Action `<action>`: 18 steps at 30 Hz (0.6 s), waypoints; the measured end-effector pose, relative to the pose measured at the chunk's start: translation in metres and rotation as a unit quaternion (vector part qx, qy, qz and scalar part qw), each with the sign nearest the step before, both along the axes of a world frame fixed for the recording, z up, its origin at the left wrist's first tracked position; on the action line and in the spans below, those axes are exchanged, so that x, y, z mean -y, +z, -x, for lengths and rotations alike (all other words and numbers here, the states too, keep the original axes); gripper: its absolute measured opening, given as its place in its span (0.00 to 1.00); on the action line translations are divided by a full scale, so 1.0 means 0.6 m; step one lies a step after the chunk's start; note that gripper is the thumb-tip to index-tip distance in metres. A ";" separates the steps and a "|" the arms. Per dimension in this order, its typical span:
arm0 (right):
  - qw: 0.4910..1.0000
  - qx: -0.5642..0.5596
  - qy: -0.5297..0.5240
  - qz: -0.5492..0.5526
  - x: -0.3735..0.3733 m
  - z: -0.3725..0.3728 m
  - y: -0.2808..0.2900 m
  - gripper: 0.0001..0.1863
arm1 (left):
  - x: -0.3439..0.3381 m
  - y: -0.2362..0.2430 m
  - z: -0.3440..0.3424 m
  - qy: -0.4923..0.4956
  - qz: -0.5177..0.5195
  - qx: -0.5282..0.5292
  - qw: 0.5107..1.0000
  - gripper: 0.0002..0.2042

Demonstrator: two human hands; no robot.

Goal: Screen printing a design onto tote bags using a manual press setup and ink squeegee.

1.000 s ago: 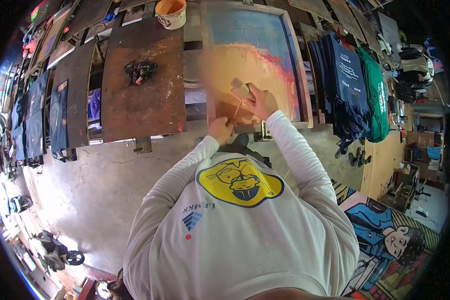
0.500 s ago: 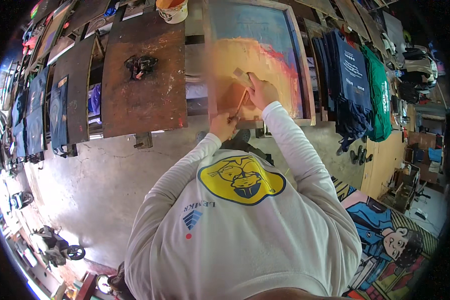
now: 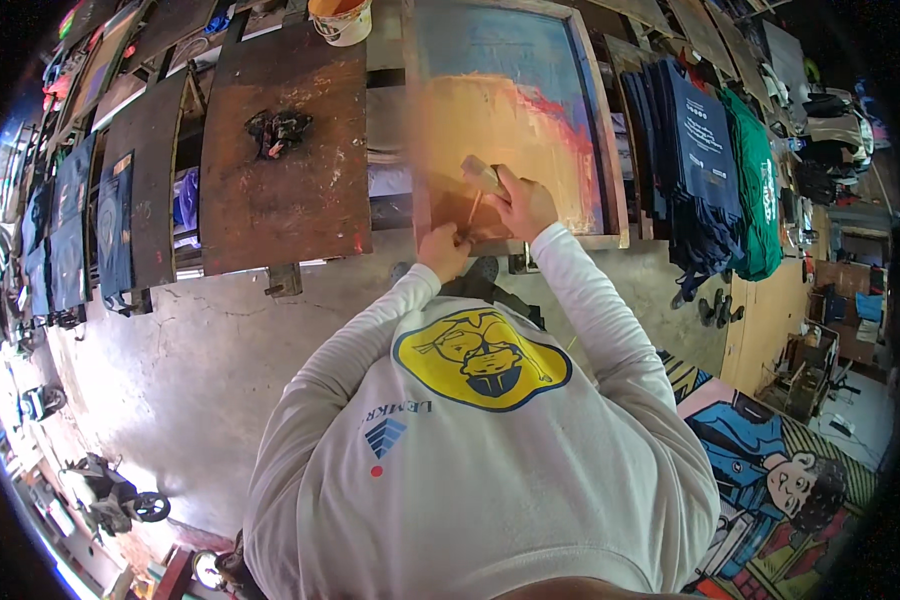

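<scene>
A wooden-framed screen (image 3: 618, 190) lies in front of me, its mesh stained blue, red and yellow-orange. Over its lower part my right hand (image 3: 526, 206) is closed around a small tan-grey block (image 3: 480, 172) with a flat end. From near that block a thin brown strip (image 3: 475, 208) slants down toward my left hand (image 3: 442, 252). The left fingers are pinched together at the frame's near left corner, seemingly on the strip's lower end. I cannot tell whether the strip is a stick or tape, nor whether it joins the block.
Left of the screen is a stained brown board (image 3: 285, 200) with a crumpled black cloth (image 3: 277, 133). A paint-smeared white bucket (image 3: 342, 24) stands at the back. Dark blue shirts (image 3: 705, 150) and green shirts (image 3: 755, 190) hang at right. Behind on the left stands a motorbike (image 3: 110, 492).
My right hand and the block have come slightly down and nearer to my left hand. The strip between the hands shows shorter and more upright. My left hand has barely moved.
</scene>
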State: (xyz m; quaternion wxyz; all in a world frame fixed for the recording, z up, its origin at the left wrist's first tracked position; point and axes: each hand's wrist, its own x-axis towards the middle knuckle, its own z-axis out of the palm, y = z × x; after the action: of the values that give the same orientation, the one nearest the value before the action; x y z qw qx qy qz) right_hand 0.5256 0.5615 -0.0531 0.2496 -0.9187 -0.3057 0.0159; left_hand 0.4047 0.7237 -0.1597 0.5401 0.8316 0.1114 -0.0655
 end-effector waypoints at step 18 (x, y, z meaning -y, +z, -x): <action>0.999 0.014 -0.050 -0.012 0.011 -0.023 0.008 0.22 | 0.000 0.032 0.002 0.013 0.001 -0.050 0.999 0.19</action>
State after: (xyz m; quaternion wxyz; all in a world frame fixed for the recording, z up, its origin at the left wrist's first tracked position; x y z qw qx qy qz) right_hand 0.5395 0.5550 -0.0481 0.2565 -0.9300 -0.2629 -0.0132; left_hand 0.4036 0.7240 -0.1406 0.5352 0.8255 0.1491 -0.0998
